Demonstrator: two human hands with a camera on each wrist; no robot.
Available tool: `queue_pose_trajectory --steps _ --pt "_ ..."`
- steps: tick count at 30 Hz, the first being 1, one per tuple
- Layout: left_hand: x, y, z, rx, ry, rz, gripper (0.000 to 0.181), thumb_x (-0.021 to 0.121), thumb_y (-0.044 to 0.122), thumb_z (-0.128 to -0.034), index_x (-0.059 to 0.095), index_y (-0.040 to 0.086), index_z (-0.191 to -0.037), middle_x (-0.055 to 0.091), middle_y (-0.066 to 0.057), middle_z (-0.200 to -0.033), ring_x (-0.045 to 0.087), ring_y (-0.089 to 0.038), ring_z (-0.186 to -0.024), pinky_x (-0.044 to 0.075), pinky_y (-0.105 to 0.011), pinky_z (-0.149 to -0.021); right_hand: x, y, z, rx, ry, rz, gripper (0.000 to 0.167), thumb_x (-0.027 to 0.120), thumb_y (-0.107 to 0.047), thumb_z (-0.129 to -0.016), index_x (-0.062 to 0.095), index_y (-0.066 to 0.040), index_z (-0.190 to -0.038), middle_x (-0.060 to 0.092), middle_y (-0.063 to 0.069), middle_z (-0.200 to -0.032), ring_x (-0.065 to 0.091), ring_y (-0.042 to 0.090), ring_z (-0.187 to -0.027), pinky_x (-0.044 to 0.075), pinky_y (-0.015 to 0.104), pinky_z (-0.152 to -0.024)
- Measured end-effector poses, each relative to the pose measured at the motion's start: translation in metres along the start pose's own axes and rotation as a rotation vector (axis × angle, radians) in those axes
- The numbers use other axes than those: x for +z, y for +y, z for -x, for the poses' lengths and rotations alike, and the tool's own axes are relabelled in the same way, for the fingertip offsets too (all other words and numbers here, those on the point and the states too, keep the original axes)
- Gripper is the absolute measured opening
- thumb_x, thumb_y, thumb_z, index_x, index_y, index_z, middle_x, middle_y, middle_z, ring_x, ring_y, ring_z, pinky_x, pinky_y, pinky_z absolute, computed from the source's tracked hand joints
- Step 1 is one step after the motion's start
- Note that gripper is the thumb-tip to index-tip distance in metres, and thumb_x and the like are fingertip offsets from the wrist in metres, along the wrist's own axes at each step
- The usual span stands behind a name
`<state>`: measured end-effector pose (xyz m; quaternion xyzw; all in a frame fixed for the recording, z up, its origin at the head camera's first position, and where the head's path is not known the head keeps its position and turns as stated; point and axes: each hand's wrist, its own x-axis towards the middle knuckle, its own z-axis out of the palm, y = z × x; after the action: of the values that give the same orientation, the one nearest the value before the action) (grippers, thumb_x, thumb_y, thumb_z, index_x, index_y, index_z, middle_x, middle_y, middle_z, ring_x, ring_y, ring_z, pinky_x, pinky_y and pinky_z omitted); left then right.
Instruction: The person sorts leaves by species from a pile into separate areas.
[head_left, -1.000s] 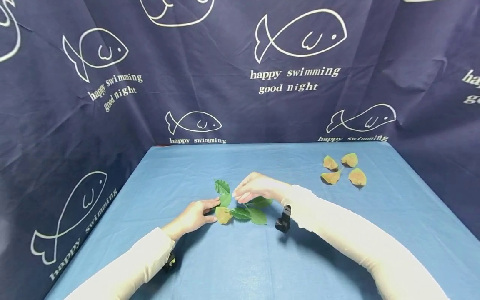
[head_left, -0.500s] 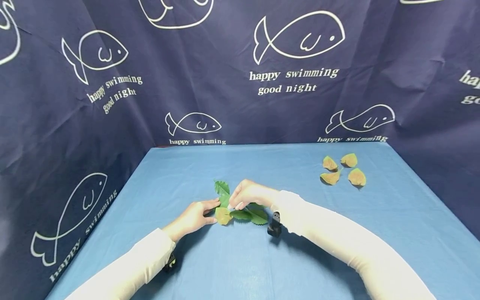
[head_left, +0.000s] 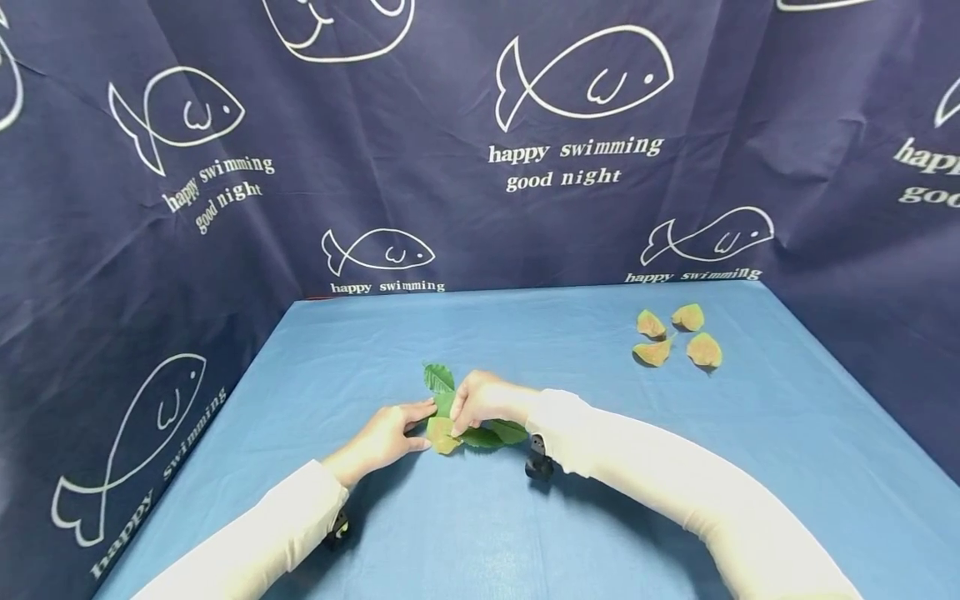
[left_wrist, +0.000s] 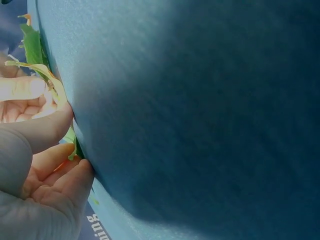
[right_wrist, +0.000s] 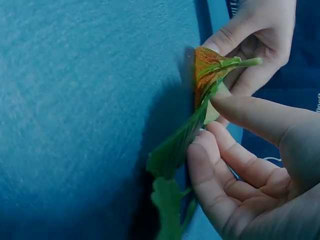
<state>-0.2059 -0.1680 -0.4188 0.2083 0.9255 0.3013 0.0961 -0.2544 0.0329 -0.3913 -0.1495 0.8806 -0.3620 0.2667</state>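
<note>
In the head view a yellowing leaf [head_left: 441, 437] lies beside several green leaves, such as an upper leaf [head_left: 438, 377] and one toward the right [head_left: 483, 437]. My left hand [head_left: 386, 437] rests at their left side. Its thumb touches the yellowing leaf, and its fingertips press at a green leaf [head_left: 444, 405]. Over the middle of the group is my right hand [head_left: 483, 400], thumb tip against the yellowing leaf. The right wrist view shows that leaf's stem [right_wrist: 252, 62] sticking up and a gap between right thumb and fingers. Parts of the green leaves are hidden under the right hand.
Several dry yellow-brown leaves [head_left: 705, 351] lie at the back right of the blue tabletop [head_left: 480, 533]. Dark blue cloth walls [head_left: 570, 217] with white fish drawings stand behind and beside it. A black wrist camera [head_left: 538, 460] hangs under the right sleeve.
My right hand has come down and left, from above the green leaves to the yellowing leaf. My left hand keeps its place at the leaves. The head view has shifted slightly.
</note>
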Motion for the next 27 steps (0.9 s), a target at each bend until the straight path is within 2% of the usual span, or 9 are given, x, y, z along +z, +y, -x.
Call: queue_pose_trajectory --steps 2,6,12,19,27 --pt "-0.0002 -0.0007 0.0001 0.0 0.0 -0.002 0.057 0.074 0.008 -0.0844 0.053 -0.003 -0.136 0.046 -0.019 -0.146 0.051 -0.036 -0.128 0.052 -0.04 -0.1 0.0017 -0.0006 -0.0012 0.007 0.01 0.006 0.012 0.086 -0.011 -0.072 0.076 -0.011 -0.079 0.07 -0.001 -0.085 0.065 0.016 -0.068 0.059 0.03 -0.07" --pt "-0.0005 -0.001 0.0 -0.004 0.001 -0.001 0.057 0.074 0.008 -0.0844 0.053 -0.003 -0.136 0.046 -0.018 -0.146 0.05 -0.036 -0.13 0.052 -0.04 -0.1 0.0031 -0.0004 -0.0046 0.025 0.024 -0.049 0.008 0.083 -0.007 -0.074 0.076 -0.008 -0.079 0.072 0.004 -0.077 0.065 0.016 -0.066 0.06 0.028 -0.066" --pt "0.0001 -0.0006 -0.0003 -0.035 0.0 -0.009 0.057 0.074 0.008 -0.0843 0.053 0.0 -0.137 0.046 -0.015 -0.147 0.048 -0.034 -0.132 0.052 -0.04 -0.102 0.0019 0.0012 -0.0073 0.048 0.018 -0.145 0.006 0.08 -0.004 -0.076 0.076 -0.004 -0.081 0.073 0.006 -0.076 0.067 0.016 -0.065 0.061 0.028 -0.067" --pt "0.0014 -0.0016 0.0002 -0.015 0.004 -0.026 0.057 0.074 0.009 -0.0841 0.054 -0.001 -0.137 0.047 -0.015 -0.147 0.049 -0.035 -0.131 0.052 -0.041 -0.101 0.0025 0.0061 -0.0066 0.055 0.021 -0.283 0.006 0.076 0.001 -0.078 0.076 0.002 -0.084 0.071 0.01 -0.072 0.062 0.014 -0.062 0.062 0.028 -0.068" --pt "0.0028 -0.0038 -0.0011 0.031 0.029 -0.026 0.047 0.075 0.007 -0.0828 0.063 0.004 -0.128 0.05 -0.017 -0.144 0.051 -0.036 -0.128 0.053 -0.04 -0.099 0.0054 0.0091 -0.005 0.038 0.035 -0.422 0.012 0.072 0.002 -0.083 0.073 0.008 -0.093 0.074 0.014 -0.08 0.066 0.014 -0.064 0.063 0.028 -0.071"
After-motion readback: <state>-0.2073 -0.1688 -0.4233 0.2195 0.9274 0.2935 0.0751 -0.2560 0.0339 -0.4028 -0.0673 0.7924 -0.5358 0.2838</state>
